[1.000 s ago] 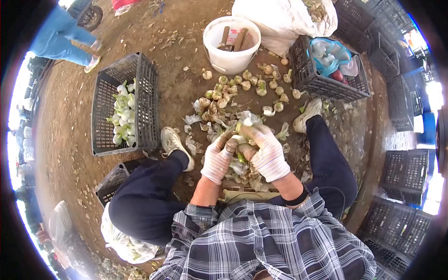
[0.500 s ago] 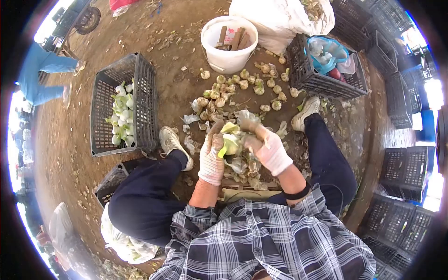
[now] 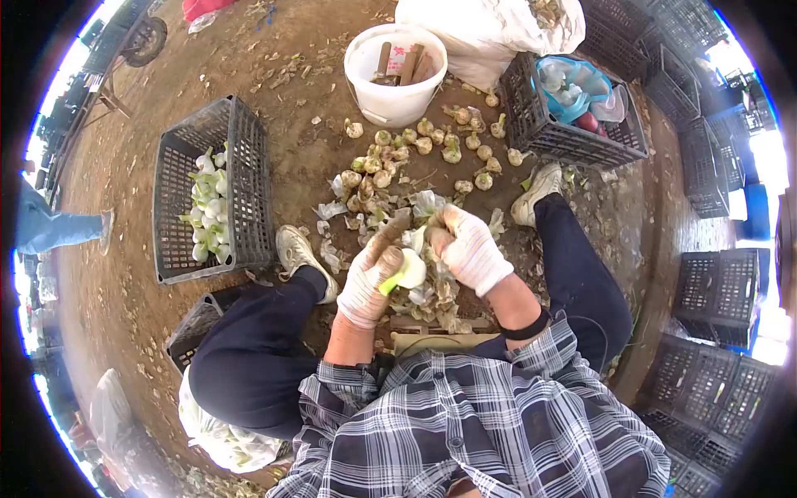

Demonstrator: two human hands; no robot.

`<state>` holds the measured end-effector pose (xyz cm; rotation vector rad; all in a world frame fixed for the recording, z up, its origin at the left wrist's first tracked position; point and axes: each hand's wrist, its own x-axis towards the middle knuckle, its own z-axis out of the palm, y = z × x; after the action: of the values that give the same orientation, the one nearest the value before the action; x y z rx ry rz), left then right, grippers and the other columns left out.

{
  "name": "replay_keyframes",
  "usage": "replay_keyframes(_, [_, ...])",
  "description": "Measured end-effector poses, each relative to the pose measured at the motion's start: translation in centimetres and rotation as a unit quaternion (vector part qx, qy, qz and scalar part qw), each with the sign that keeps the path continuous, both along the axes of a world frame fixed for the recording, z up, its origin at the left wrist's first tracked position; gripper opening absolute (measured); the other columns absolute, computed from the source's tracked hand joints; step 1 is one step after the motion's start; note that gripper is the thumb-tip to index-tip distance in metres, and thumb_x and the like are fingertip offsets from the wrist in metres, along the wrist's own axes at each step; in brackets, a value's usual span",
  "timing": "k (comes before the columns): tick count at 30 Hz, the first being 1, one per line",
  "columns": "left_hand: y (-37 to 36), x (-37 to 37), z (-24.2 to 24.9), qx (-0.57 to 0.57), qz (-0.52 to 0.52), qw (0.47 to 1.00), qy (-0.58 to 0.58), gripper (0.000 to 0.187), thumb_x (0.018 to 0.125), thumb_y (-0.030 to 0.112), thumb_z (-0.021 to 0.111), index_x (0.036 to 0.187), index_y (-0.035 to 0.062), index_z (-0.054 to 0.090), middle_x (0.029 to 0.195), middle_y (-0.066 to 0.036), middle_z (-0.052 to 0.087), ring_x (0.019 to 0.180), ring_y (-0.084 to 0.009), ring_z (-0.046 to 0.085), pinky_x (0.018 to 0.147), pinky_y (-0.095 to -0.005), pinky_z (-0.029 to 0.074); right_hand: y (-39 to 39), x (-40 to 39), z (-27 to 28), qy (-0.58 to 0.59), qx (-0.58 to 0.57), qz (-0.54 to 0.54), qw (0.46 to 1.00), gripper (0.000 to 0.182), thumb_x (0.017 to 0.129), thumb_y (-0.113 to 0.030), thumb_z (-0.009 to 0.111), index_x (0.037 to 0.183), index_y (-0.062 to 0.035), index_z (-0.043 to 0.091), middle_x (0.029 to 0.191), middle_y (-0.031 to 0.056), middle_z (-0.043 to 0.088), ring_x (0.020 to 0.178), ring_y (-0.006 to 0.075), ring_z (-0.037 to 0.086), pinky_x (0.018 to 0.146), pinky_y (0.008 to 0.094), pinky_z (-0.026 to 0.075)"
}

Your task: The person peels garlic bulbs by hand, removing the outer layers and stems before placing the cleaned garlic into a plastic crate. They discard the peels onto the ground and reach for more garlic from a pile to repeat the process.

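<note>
A smooth white garlic bulb (image 3: 411,270) with a short green stem is held in my left hand (image 3: 367,282), its gloved fingers wrapped round the stem side. My right hand (image 3: 471,247), also in a dirty white glove, is a little to the right of the bulb and apart from it. Its fingers are curled closed, with a pale greenish piece of garlic skin (image 3: 422,237) at the fingertips. Beneath both hands lies a heap of loose peelings (image 3: 440,303). Several unpeeled garlic bulbs (image 3: 382,158) are scattered on the ground beyond my hands.
A black crate (image 3: 257,183) with peeled white bulbs stands at the left. Ahead is a white bucket (image 3: 397,104) with wooden-handled tools, beside a large white sack (image 3: 490,37). Another crate (image 3: 573,143) at the right holds a blue bag. More crates (image 3: 722,290) line the far right.
My right hand has drawn apart from the bulb and its fingers have curled closed. The bulb has tilted in my left hand and shows a smooth white side. A person at the left has moved further out of view.
</note>
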<state>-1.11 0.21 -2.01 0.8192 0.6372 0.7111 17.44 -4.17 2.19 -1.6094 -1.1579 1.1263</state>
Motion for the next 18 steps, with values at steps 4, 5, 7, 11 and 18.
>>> replay_keyframes(4, [0.2, 0.7, 0.1, -0.004, -0.028, 0.999, 0.031, 0.077, 0.083, 0.038, 0.079, 0.14, -0.003, 0.047, 0.13, -0.011, 0.059, 0.115, -0.0206, 0.058, 0.099, -0.0333, 0.047, 0.2, 1.2, -1.5, 0.155, 0.045, 0.016, 0.987, 0.05, 0.093, -0.002, 0.053, 0.143, -0.001, 0.046, 0.117, 0.0104, 0.064, 0.094, 0.0167, 0.063, 0.078, 0.0289, 0.053])
replay_keyframes(5, [0.1, 0.7, 0.2, 0.005, -0.01, 0.999, 0.046, 0.074, 0.085, 0.036, 0.078, 0.139, -0.0031, 0.048, 0.129, -0.012, 0.059, 0.115, -0.0204, 0.058, 0.099, -0.0334, 0.047, -0.2, 1.6, -1.5, 0.23, 0.009, -0.011, 0.973, 0.05, 0.094, -0.004, 0.053, 0.143, -0.0014, 0.045, 0.118, 0.01, 0.063, 0.096, 0.0174, 0.063, 0.079, 0.0297, 0.054])
replay_keyframes(7, [0.0, 1.0, 1.0, 0.022, 0.028, 0.997, 0.074, 0.067, 0.087, 0.033, 0.076, 0.137, -0.0033, 0.05, 0.128, -0.012, 0.06, 0.115, -0.02, 0.058, 0.099, -0.0337, 0.048, -1.0, 1.5, 0.0, 0.372, -0.064, -0.061, 0.924, 0.05, 0.094, -0.007, 0.054, 0.143, -0.0021, 0.045, 0.12, 0.0093, 0.062, 0.1, 0.0187, 0.064, 0.081, 0.0314, 0.056])
replay_keyframes(11, [-0.1, 1.3, -0.8, 0.073, 0.056, 0.987, 0.131, 0.045, 0.094, 0.019, 0.067, 0.13, -0.0056, 0.056, 0.121, -0.011, 0.064, 0.107, -0.0173, 0.062, 0.094, -0.0306, 0.05, -2.3, -1.2, -0.7, 0.191, -0.107, -0.007, 0.976, 0.07, 0.086, -0.009, 0.068, 0.149, -0.0053, 0.038, 0.119, 0.0089, 0.059, 0.098, 0.0158, 0.059, 0.081, 0.0262, 0.051])
replay_keyframes(18, [0.4, 2.0, -0.6, -0.009, 0.226, 0.947, 0.228, 0.017, 0.095, 0.018, 0.062, 0.101, 0.0026, 0.066, 0.086, -0.008, 0.068, 0.074, -0.0172, 0.066, 0.066, -0.0318, 0.055, -1.9, -3.8, -3.7, 0.194, -0.122, -0.08, 0.97, 0.07, 0.079, 0.011, 0.063, 0.144, -0.0056, 0.043, 0.112, 0.0078, 0.058, 0.087, 0.0148, 0.058, 0.075, 0.0251, 0.052])
